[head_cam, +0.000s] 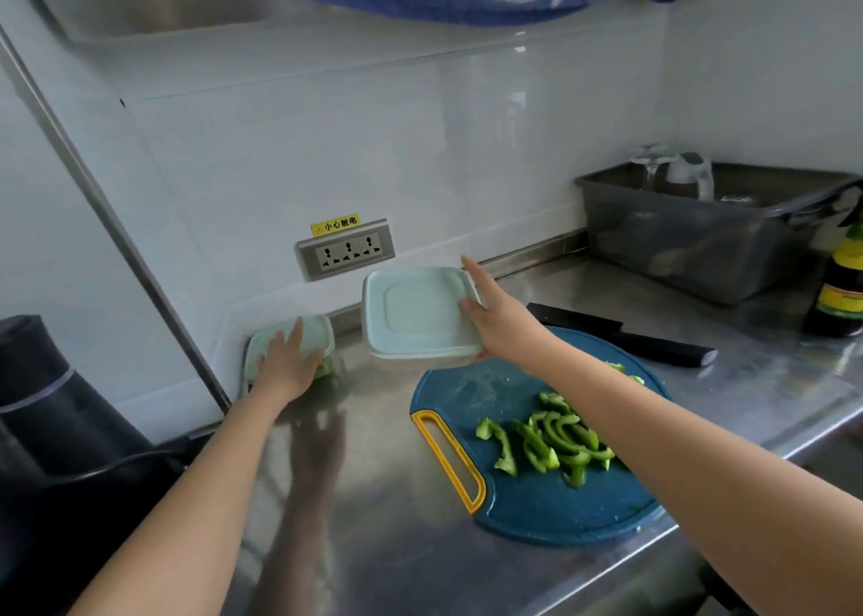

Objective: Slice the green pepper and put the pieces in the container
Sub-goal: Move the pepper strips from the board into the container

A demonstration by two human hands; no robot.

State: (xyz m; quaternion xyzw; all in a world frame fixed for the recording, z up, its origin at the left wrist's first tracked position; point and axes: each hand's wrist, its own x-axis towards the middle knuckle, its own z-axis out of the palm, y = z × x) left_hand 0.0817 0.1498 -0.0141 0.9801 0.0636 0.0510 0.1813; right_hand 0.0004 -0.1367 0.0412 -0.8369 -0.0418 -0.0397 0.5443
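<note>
Green pepper strips (pixel 555 442) lie in a heap on a round blue cutting board (pixel 537 512) with a yellow handle. My right hand (pixel 499 316) grips a lidded pale-green container (pixel 415 316), tilted and lifted just above the board's far edge. My left hand (pixel 285 358) rests flat on the lid of a second lidded container (pixel 313 330) by the wall, with green pieces showing through its side. A dark knife (pixel 654 344) lies on the counter behind the board.
A steel counter (pixel 383 545) carries everything. A grey plastic bin (pixel 700 241) with a glass and a jug stands at the back right, a dark sauce bottle (pixel 840 288) beside it. A wall socket (pixel 345 253) sits behind the containers. A dark appliance (pixel 42 405) stands at the left.
</note>
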